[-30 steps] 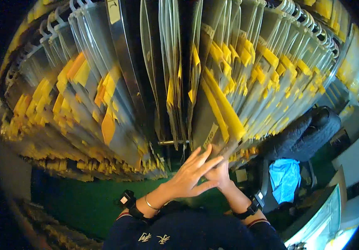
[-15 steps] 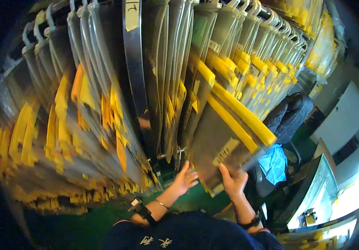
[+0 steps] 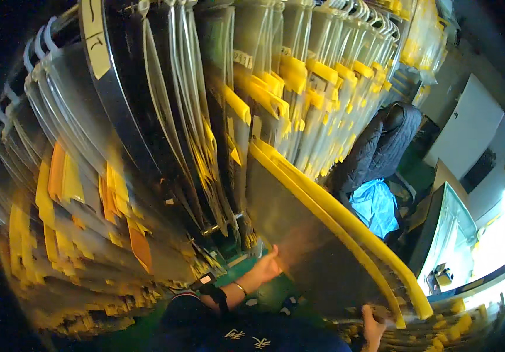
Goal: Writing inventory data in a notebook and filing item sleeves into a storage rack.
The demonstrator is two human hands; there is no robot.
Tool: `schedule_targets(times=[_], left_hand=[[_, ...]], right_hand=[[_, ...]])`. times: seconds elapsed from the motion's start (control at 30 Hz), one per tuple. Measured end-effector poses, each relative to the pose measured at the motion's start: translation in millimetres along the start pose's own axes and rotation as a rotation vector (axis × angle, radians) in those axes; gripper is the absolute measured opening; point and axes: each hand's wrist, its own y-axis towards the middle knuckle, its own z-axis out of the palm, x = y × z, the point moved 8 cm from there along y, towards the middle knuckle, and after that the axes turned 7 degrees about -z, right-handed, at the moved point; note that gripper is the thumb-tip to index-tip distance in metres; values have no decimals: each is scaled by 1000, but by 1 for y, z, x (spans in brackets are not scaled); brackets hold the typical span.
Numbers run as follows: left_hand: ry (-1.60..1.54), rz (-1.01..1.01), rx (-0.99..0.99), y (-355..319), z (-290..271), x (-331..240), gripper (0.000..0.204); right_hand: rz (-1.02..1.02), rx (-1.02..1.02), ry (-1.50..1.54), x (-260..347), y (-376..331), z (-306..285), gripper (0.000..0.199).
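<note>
A large dark, see-through sheet [image 3: 323, 252] with two yellow edge strips slants from the hanging row toward my body. My right hand [image 3: 373, 328] is closed on its near lower end, thumb on top, beside the ends of the yellow strips [image 3: 346, 220]. At the sheet's left edge is my left hand [image 3: 266, 267], its thumb raised against that edge. The left fingers are hidden or blurred by the sheet, so their grip is unclear.
Similar sheets with yellow strips [image 3: 59, 182] hang on hooks at left and along the far right row [image 3: 323, 76]. A dark upright metal post [image 3: 114, 76] divides them. A dark padded jacket [image 3: 375, 138] and light-blue plastic [image 3: 374, 205] lie to the right.
My right hand has moved down and right with the sheet's end, which tilts closer to me. My left hand has come to the sheet's left edge. The view has shifted, moving the racks leftward.
</note>
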Motion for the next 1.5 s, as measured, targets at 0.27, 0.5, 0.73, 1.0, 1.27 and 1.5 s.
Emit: schedule_targets(times=[0.27, 0.5, 0.73, 1.0, 1.27, 1.5], left_hand=[[-85, -397, 122, 19, -3, 104, 52], [-86, -716, 185, 33, 7, 201, 49], [-105, -913, 136, 55, -6, 251, 46], [-149, -955, 114, 120, -19, 259, 43], [233, -676, -110, 189, 81, 196, 43], [596, -655, -5, 258, 156, 213, 41]], right_hand=[[-180, -367, -255, 114, -106, -80, 23], [-679, -341, -825, 183, -185, -97, 40], [-147, -713, -630, 174, -234, -108, 35], [-93, -749, -504, 146, -196, -104, 32], [279, -711, -515, 63, -119, -121, 36], [-566, -842, -1010, 145, -46, -105, 24]])
